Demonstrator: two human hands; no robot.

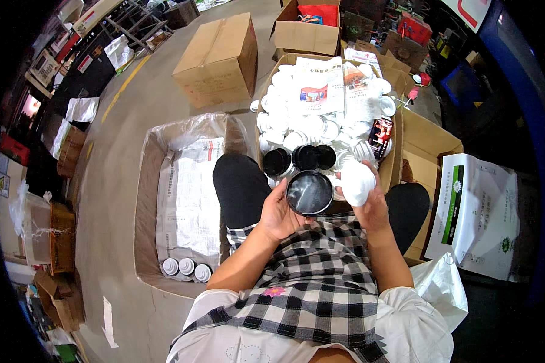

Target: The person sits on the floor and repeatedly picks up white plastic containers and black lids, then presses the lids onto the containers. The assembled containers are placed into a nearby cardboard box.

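The person sits over an open carton (399,158) heaped with white jars, and everything else sits around that box. Just in front of its near edge, the left hand (278,213) curls under a round black lid (309,192), fingers cupping its rim, while the right hand (369,202) is wrapped around a white jar (356,181). Both look light and rigid (glossy too, so probably slippery); the rim seems the safest hold. 3 more black lids (301,158) lie inside the carton. Left of it stands a paper-lined box (145,181) with 3 capped jars (186,268), beyond it a sealed cardboard box (219,57), all on bare concrete floor (115,181).
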